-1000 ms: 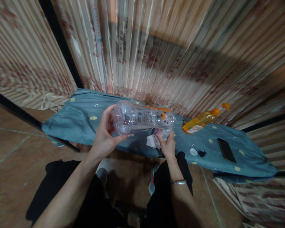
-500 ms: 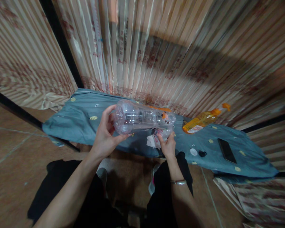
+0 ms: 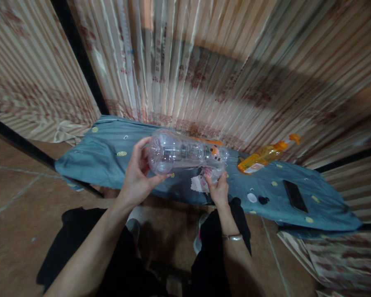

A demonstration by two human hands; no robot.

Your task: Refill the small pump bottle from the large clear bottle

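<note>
A large clear plastic bottle (image 3: 185,153) is held on its side above the blue cloth, its rounded base toward the left. My left hand (image 3: 138,175) grips it round the base, thumb below and fingers behind. At the other end my right hand (image 3: 219,190) pinches a crumpled, partly transparent label (image 3: 199,183) that hangs along the lower side of the bottle. Orange and dark print shows near that end. Whether the label is still attached to the bottle I cannot tell.
Right of my hands an orange pump bottle (image 3: 259,159) lies on the blue cloth (image 3: 111,165). A white round lid (image 3: 252,198), a small black object (image 3: 264,200) and a black phone (image 3: 295,196) lie nearer. A striped curtain (image 3: 204,74) hangs behind; black metal bars (image 3: 80,53) stand at the sides.
</note>
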